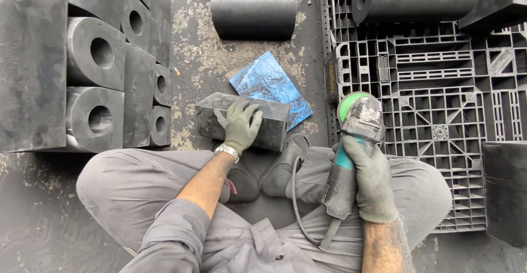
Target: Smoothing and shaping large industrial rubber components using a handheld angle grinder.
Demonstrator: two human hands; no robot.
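The dark rectangular rubber block (241,121) lies on the grimy floor (197,59) just in front of the person's crossed legs, touching the toes of the black shoes (274,168) and resting partly over a crumpled blue sheet (270,83) that sticks out behind it. The left hand (239,126), in a grey glove with a metal watch at the wrist, lies flat on top of the block with fingers spread, pressing down rather than gripping. The right hand (373,182), gloved the same way, is wrapped tightly around the body of a teal-handled angle grinder (351,152), whose dust-caked head and green disc guard point away from the person, off to the right of the block and not touching it; its cable loops down over the lap. As a judgement, this looks like the steadying step: the block is being pinned in place while the tool is held ready to one side. The next move would call for bringing the grinder head across to the block face while the left hand's fingers stay out of the disc's path, and for the cable to stay free of the knees. Further out, a black plastic pallet (439,113) sits on the right with more rubber pieces on it, a rounded rubber block (253,10) lies beyond, and a stack of bored rubber pieces (104,81) stands on the left.
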